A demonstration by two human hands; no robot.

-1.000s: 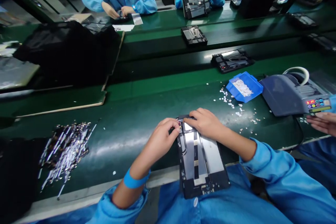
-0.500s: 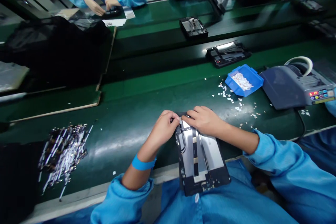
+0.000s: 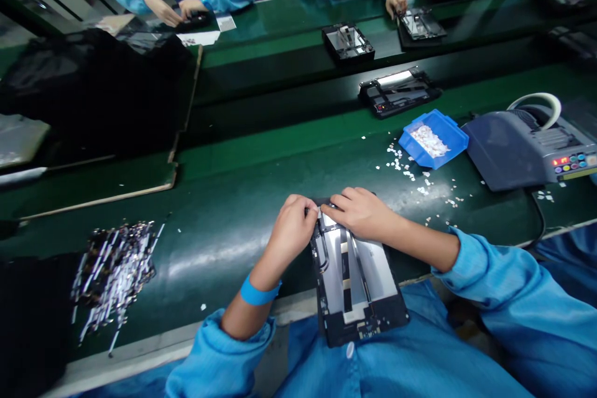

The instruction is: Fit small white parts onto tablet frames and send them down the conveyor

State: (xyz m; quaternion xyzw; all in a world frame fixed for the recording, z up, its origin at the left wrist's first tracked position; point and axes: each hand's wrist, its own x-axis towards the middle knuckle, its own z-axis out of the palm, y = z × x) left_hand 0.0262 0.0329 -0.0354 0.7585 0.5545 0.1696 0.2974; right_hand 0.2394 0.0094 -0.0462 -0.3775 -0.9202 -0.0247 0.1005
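An opened tablet [image 3: 385, 267], its inner parts and silver battery panels facing up, rests at the bench's near edge and tilts toward my body. At its upper left corner my left hand [image 3: 295, 227] is closed in a pinch; what lies between the fingertips is too small to make out. My right hand [image 3: 359, 214] grips the tablet's top end, its fingers pressed onto the upper part and its thumb hidden. A dark strip [image 3: 346, 280] runs lengthwise between the silver panels.
Thin strip-like parts [image 3: 114, 273] lie piled on the left. A blue bin [image 3: 436, 137] holds white bits, with more scattered around it. Right of it stands a grey dispenser-like machine [image 3: 508, 143]. Further opened tablets [image 3: 398, 92] lie beyond. Two co-workers sit across the bench.
My hands and the tablet stay almost in place. Across the bench, a co-worker has lowered an upright opened tablet flat onto the surface, one hand still at it.
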